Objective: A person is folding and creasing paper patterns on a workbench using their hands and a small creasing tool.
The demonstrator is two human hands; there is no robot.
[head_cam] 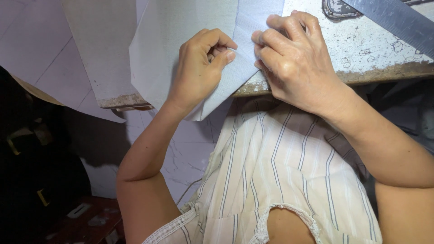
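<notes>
Worn, speckled tabletop [361, 49], chipped edge; pale tiled floor [190, 144] below. Left hand [199, 68] and right hand [289, 58] both pinch grey fabric [181, 40].

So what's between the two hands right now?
In the head view, only a narrow strip of the pale cloth lies between the left hand and right hand; both pinch it at the table edge.

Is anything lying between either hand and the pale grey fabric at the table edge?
Nothing visible. The left hand pinches the pale grey fabric directly, and the right hand presses on it at the worn table edge. The metal ruler lies clear, farther right.
</notes>
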